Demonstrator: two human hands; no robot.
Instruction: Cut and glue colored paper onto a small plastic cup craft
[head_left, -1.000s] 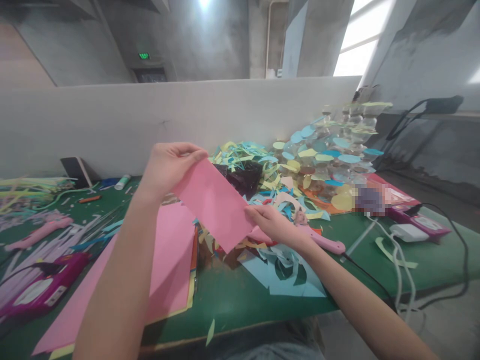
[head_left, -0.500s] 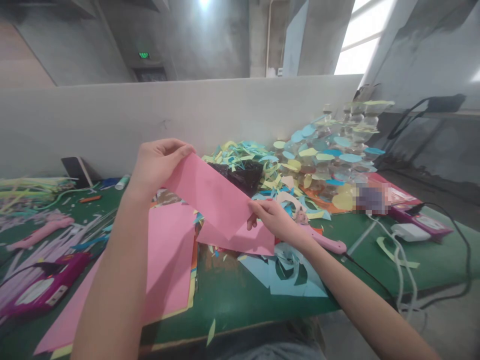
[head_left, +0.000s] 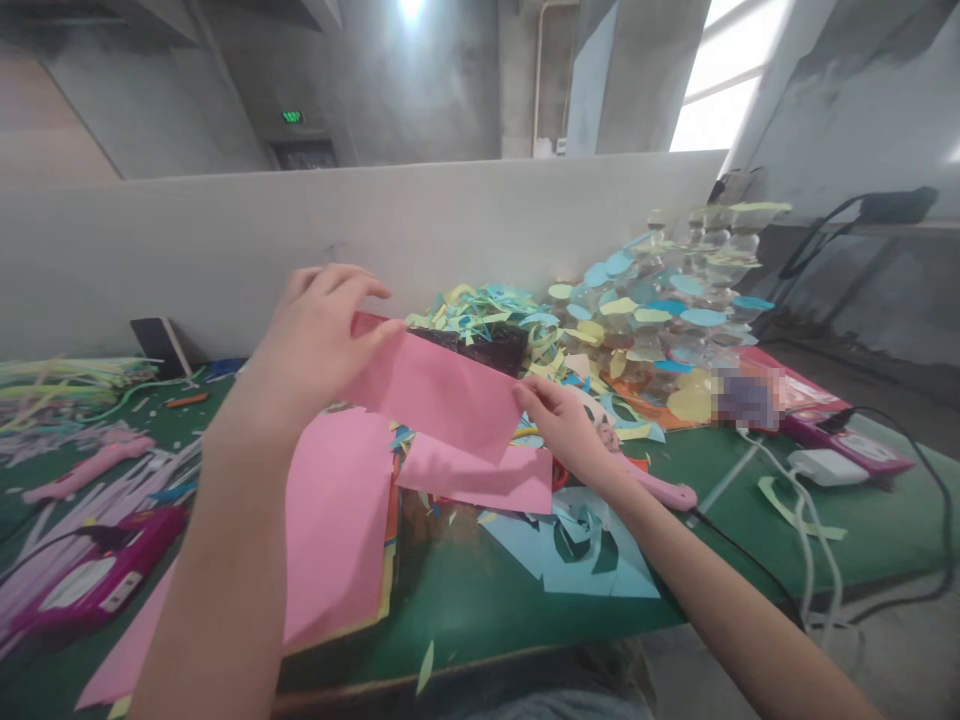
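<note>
Pink paper sheet (head_left: 442, 395), held aloft
Plain, it slants down rightward, right end pinched in the right hand (head_left: 566, 428), left end partly covered by the left hand (head_left: 322, 335).

table (head_left: 442, 630), green-topped, brownish patch near centre. bearing: one paper stack (head_left: 337, 540), pink uppermost; cut pale-blue sheets (head_left: 600, 577); one curved light-green strip (head_left: 795, 517); one white adapter (head_left: 831, 468); one labelled magenta device (head_left: 885, 463), right; one slim orange item (head_left: 187, 401), left rear.

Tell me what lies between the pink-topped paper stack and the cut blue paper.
In the head view, green tabletop with a worn brown patch and tiny scraps; a loose pink piece lies across the far end.
</note>
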